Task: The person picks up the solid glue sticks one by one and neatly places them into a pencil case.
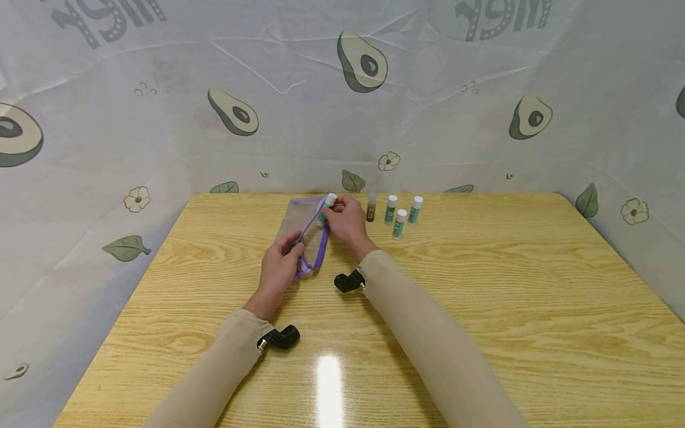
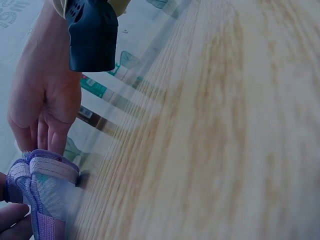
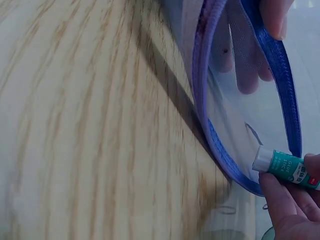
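Observation:
A mesh zipper pouch (image 1: 289, 221) with purple edging lies near the table's back edge, its mouth spread apart. My left hand (image 1: 276, 266) grips the near left side of that mouth between thumb and fingers; in the right wrist view its fingers show through the mesh. A green glue stick (image 3: 290, 169) with a white end is pinched in my right hand (image 1: 349, 222), right at the pouch's opening. In the left wrist view, the purple zipper end (image 2: 52, 167) stands in front of the right hand, and the glue stick is hidden there.
Right of the right hand, a brown tube (image 1: 371, 209) with a clear cap stands upright. Beside it stand three more green glue sticks (image 1: 399, 226) with white caps. A printed cloth (image 1: 299, 131) hangs behind the wooden table (image 1: 508, 285).

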Available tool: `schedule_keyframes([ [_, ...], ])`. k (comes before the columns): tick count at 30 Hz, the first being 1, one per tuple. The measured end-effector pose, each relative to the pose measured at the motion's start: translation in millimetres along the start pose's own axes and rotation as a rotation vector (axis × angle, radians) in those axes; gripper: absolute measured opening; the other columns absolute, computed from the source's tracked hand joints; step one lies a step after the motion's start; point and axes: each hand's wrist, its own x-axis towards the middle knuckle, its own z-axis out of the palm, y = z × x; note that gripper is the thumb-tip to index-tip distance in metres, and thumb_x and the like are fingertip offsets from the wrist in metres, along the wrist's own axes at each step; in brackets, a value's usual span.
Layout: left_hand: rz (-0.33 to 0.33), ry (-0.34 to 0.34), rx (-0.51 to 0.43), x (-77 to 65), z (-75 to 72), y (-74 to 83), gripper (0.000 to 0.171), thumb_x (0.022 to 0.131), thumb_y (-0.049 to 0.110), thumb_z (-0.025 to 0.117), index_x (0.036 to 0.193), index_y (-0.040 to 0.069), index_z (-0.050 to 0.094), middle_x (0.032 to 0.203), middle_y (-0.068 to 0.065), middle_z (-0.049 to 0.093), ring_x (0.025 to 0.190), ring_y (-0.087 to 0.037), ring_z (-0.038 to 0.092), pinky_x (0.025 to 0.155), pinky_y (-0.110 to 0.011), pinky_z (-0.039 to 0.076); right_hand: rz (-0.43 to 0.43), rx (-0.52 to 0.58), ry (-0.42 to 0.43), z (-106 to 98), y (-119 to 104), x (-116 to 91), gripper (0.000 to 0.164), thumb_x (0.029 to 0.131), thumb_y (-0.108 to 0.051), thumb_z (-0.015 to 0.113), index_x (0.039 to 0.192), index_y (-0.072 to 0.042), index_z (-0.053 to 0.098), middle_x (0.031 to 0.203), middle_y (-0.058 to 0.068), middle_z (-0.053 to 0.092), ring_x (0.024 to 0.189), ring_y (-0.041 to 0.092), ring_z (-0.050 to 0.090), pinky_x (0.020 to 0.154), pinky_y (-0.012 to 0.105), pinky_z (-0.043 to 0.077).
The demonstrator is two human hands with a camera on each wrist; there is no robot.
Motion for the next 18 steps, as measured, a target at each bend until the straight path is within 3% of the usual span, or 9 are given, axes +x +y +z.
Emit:
schedule_keyframes([
  [6,-0.004,0.002,0.005,0.4,-0.1,-0.2,0.045,0.109,0.021,0.057,0.153,0.012,0.058,0.156,-0.014,0.059,0.144,-0.028,0.055,0.114,-0.043,0.046,0.025,0.006,0.014,5.0,0.8,-0.7,0.031,0.103,-0.019,0.07,0.129,-0.002,0.065,0.125,0.016,0.076,0.114,0.028,0.074,0.097,0.039,0.062],
  [18,0.001,-0.013,0.0,1.4,-0.5,-2.3,0.046,0.109,0.022,0.057,0.154,0.012,0.057,0.158,-0.013,0.057,0.148,-0.029,0.052,0.123,-0.047,0.042,0.076,0.166,-0.001,9.0,6.5,-0.6,0.028,0.104,-0.013,0.069,0.127,0.002,0.064,0.125,0.022,0.073,0.112,0.033,0.075,0.092,0.037,0.064],
])
